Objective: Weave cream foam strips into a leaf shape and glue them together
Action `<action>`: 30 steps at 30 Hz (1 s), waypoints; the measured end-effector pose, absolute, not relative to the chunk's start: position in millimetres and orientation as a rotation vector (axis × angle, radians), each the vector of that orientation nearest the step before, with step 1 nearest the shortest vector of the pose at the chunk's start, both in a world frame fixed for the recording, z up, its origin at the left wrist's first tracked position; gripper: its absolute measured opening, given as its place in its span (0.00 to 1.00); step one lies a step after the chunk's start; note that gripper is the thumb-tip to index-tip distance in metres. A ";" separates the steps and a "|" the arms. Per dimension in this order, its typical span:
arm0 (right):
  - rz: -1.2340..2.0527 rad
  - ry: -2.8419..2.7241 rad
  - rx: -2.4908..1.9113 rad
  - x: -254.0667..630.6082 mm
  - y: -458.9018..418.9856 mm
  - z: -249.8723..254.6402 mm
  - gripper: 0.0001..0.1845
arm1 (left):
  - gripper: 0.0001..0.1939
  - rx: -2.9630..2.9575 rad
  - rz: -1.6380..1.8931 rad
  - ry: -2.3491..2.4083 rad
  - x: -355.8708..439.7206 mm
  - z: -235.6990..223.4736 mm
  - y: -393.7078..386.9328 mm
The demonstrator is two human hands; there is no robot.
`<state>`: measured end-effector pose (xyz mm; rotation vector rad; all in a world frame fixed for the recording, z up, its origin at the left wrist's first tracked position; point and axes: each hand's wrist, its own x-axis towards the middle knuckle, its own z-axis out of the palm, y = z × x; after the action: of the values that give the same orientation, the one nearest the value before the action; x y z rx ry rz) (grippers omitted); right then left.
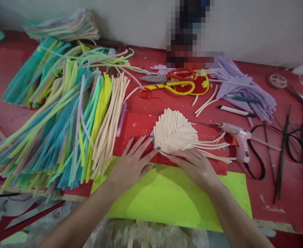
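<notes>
A leaf shape made of cream pipe cleaners [176, 132] lies on a red sheet [138, 129] in the middle of the table. My left hand [133, 162] rests flat beside its left edge, fingers spread and fingertips touching it. My right hand [192, 163] lies flat on the leaf's lower edge, pressing on the strands where they gather into a stem. Neither hand holds anything. A lime-green sheet [164, 199] lies under both wrists.
Heaps of coloured pipe cleaners [63, 117] fill the left side, purple ones [244, 88] the back right. A pink glue gun [236, 137] with a black cord lies right of the leaf. Scissors [177, 81], a white pen [234, 111] and dark green stems [283, 155] lie around.
</notes>
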<state>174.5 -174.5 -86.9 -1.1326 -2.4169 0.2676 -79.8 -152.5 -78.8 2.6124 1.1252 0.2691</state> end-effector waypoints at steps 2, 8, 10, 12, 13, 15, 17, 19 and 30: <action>0.273 -2.412 -1.126 174.6 -174.2 -86.8 0.17 | 0.23 2.612 0.267 1.120 -79.4 -78.6 -152.3; 0.273 -2.427 -1.133 173.4 -173.8 -85.2 0.16 | 0.23 2.587 0.280 1.108 -79.9 -79.2 -151.8; 0.290 -2.410 -1.129 173.3 -174.2 -85.7 0.16 | 0.22 2.522 0.328 1.105 -80.7 -77.5 -152.0; 0.308 -2.327 -1.132 173.8 -174.0 -86.5 0.16 | 0.21 2.362 0.441 1.160 -80.9 -73.5 -151.7; 0.306 -2.252 -1.151 174.5 -173.4 -86.9 0.15 | 0.20 2.243 0.511 1.220 -80.4 -70.7 -150.9; 0.283 -2.063 -1.225 176.6 -171.0 -86.9 0.13 | 0.20 1.961 0.636 1.359 -77.7 -64.7 -147.3; 0.256 -1.896 -1.318 179.5 -167.6 -86.1 0.10 | 0.19 1.689 0.705 1.444 -72.1 -59.7 -140.0; 0.254 -1.810 -1.378 182.0 -164.4 -85.1 0.07 | 0.20 1.474 0.725 1.428 -64.0 -56.2 -129.0; 0.392 -1.808 -1.283 181.9 -163.6 -84.5 0.07 | 0.21 1.110 0.596 1.390 -29.1 -43.3 -69.1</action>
<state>181.9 -163.6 -84.5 -1.2834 -1.8079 0.3921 -29.1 -69.1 -43.3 1.1097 1.3905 0.5965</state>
